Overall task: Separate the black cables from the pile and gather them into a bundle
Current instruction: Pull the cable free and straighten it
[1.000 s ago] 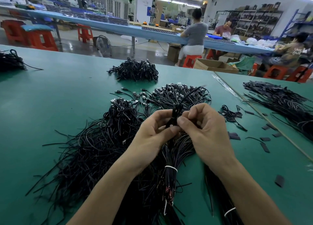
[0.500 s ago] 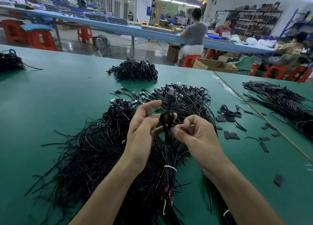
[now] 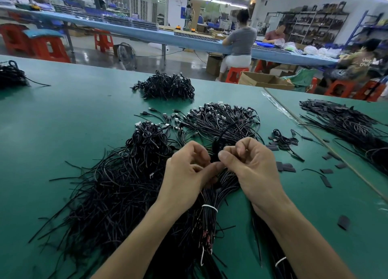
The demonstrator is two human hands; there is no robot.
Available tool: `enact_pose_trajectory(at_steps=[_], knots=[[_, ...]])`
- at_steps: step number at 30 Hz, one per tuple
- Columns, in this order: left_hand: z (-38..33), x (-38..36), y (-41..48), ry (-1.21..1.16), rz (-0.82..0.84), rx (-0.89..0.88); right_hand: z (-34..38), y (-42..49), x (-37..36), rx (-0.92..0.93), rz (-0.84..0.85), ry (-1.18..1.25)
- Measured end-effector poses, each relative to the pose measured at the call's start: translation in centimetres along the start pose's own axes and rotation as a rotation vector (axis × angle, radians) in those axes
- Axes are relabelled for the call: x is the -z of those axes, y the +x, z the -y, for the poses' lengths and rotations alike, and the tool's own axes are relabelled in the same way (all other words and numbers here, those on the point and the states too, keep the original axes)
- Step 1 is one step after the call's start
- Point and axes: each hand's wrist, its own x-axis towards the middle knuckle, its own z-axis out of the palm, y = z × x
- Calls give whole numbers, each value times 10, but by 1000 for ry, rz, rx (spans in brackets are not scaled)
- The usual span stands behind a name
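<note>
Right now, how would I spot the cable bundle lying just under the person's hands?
On the green table, the left hand and right hand pinch a black cable. Below them, between the forearms, lies the tied bundle. Unlike the loose pile to its left, a white tie cinches it.

My left grip (image 3: 189, 171) and right grip (image 3: 252, 165) hide most of the thin black cable (image 3: 215, 146) between them. The black cable pile (image 3: 115, 194) runs under my forearms and off the bottom edge.

Two hands on a black cable (image 3: 215, 147) over the pile (image 3: 117, 184).
Left hand (image 3: 186, 171) and right hand (image 3: 254, 169) pinch it; it looks folded, perhaps.
</note>
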Motion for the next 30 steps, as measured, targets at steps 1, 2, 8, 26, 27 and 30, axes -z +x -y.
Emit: enact_pose_trajectory(at_steps=[1,2,8,26,27,30], knots=[[-1,0,1,-39,-7,28,0,0,-1,-5,21,16],[-2,1,2,-90,-15,60,0,-1,-3,-18,44,38],[-13,9,5,-498,-7,189,-7,-4,-6,-51,49,-27],[-2,17,5,-149,131,204,-2,4,10,100,56,-402],[-2,18,5,-135,128,222,-1,3,10,124,34,-443],[-4,15,5,-214,152,286,4,3,8,327,-23,-691]])
